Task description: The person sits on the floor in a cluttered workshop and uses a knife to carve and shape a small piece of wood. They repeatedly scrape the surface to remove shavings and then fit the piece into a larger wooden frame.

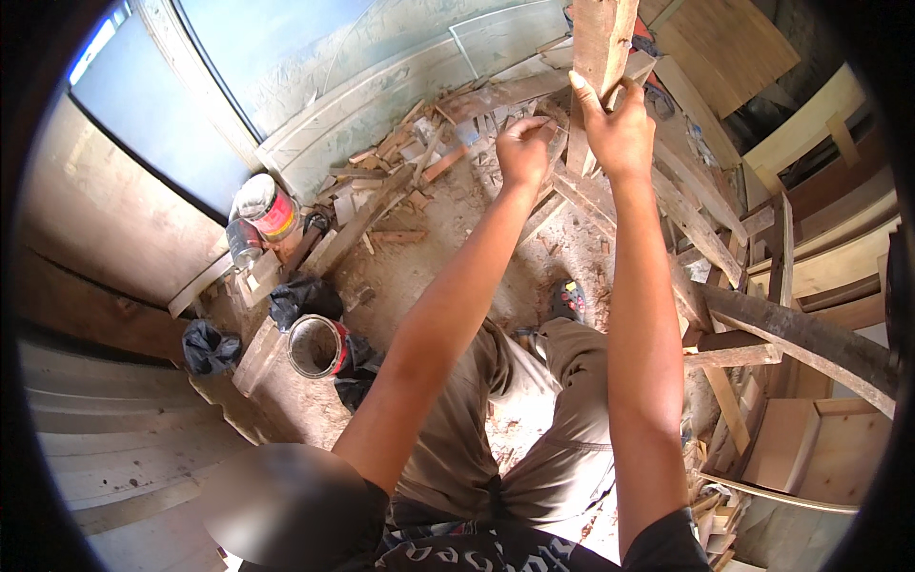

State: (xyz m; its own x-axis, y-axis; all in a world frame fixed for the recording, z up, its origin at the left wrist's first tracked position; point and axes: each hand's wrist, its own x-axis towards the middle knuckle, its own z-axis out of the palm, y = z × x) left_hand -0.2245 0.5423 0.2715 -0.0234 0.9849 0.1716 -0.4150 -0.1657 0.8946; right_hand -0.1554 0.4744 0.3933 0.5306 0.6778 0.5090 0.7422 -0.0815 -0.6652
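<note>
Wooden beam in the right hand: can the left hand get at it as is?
Probably yes: the left hand is just left of the wooden beam with nothing visible between them, and the right hand covers only part of it. Whether the left hand holds something small is unclear.

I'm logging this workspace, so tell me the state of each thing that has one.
Right hand: gripping the wooden beam
Left hand: curled; contents unclear
Wooden beam: held
Near bucket: open-topped
Far bucket: lid unclear
Black plastic: crumpled
Wood scraps: scattered
Shoe: worn
</note>
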